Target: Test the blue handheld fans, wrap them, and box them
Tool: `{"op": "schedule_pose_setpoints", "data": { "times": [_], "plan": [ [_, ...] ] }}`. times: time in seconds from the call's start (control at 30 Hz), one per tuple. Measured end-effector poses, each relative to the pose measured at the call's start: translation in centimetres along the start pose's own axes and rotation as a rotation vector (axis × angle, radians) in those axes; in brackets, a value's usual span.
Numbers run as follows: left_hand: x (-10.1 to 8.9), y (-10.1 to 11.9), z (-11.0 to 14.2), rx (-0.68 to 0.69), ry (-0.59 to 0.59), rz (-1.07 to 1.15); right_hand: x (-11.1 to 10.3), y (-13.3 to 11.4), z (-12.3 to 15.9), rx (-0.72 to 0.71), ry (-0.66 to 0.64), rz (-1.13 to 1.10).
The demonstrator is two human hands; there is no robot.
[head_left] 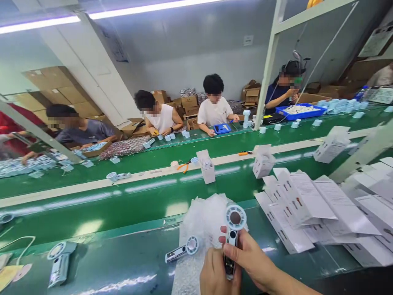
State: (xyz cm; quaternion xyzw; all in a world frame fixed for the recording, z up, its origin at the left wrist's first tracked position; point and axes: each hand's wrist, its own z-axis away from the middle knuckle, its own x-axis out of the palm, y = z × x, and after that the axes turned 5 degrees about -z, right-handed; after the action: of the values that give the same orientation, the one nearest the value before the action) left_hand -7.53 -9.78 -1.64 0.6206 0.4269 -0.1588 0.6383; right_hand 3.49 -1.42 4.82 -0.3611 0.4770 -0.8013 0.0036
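A light blue handheld fan (236,217) with a round head stands upright between my two hands, its handle dark and glossy. My right hand (253,256) wraps the upper handle just below the head, thumb across the front. Lower down, my left hand (213,270) closes round the bottom of the handle. Under and behind them lies a stack of clear plastic bags (204,217). A second handheld fan (183,250) rests partly on the bags, left of my hands. Farther left on the bench is a third fan (60,262).
Several folded white boxes (302,205) are piled at the right. Upright white boxes (207,167) stand on the green conveyor (147,200). Orange-handled pliers (184,167) lie on the pale divider. Several co-workers (215,106) sit across the line, by a blue tray (301,112).
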Motion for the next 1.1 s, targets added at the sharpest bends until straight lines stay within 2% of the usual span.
{"op": "schedule_pose_setpoints", "data": {
  "times": [0.03, 0.1, 0.17, 0.2, 0.27, 0.37, 0.5, 0.63, 0.67, 0.73, 0.83, 0.9, 1.0, 1.1],
  "plan": [
    [0.6, 0.6, -0.2, 0.081, -0.043, -0.021, -1.4, -0.3, 0.4, -0.009, 0.046, -0.009],
    [1.4, 1.6, -1.6, 0.176, -0.281, 0.041, -4.7, -1.0, 1.2, -0.001, 0.135, -0.028],
    [1.8, 2.3, -4.4, 0.147, -0.508, 0.067, -8.0, -1.6, 2.1, 0.076, 0.189, -0.032],
    [2.0, 2.7, -6.1, 0.088, -0.542, 0.022, -9.6, -1.9, 2.6, 0.139, 0.203, -0.029],
    [2.8, 3.2, -9.3, -0.029, -0.392, -0.152, -11.9, -2.3, 3.4, 0.232, 0.229, -0.042],
    [4.9, 3.1, -12.0, -0.103, -0.293, -0.283, -13.5, -2.3, 4.2, 0.261, 0.290, -0.142],
    [7.1, 0.8, -10.6, -0.248, -0.329, -0.377, -14.4, -1.4, 4.2, 0.248, 0.349, -0.265],
    [6.6, -1.7, -8.4, -0.325, -0.396, -0.286, -15.4, -0.1, 3.5, 0.263, 0.351, -0.288],
    [6.3, -1.9, -8.0, -0.332, -0.402, -0.243, -15.4, 0.1, 3.2, 0.278, 0.305, -0.271],
    [5.5, -1.7, -7.2, -0.336, -0.405, -0.146, -14.9, 0.5, 2.6, 0.295, 0.133, -0.240],
    [4.1, -0.3, -6.1, -0.316, -0.424, 0.008, -12.8, 0.7, 1.5, 0.341, -0.179, -0.251],
    [2.9, 0.6, -5.5, -0.284, -0.473, 0.108, -11.4, 0.6, 0.8, 0.424, -0.321, -0.258],
    [1.2, 1.0, -4.9, -0.295, -0.554, 0.380, -10.4, 0.5, 0.2, 0.508, -0.400, -0.224],
    [0.2, 0.8, -4.8, -0.391, -0.452, 0.573, -10.7, 0.4, 0.4, 0.524, -0.327, -0.120]
  ]
}}
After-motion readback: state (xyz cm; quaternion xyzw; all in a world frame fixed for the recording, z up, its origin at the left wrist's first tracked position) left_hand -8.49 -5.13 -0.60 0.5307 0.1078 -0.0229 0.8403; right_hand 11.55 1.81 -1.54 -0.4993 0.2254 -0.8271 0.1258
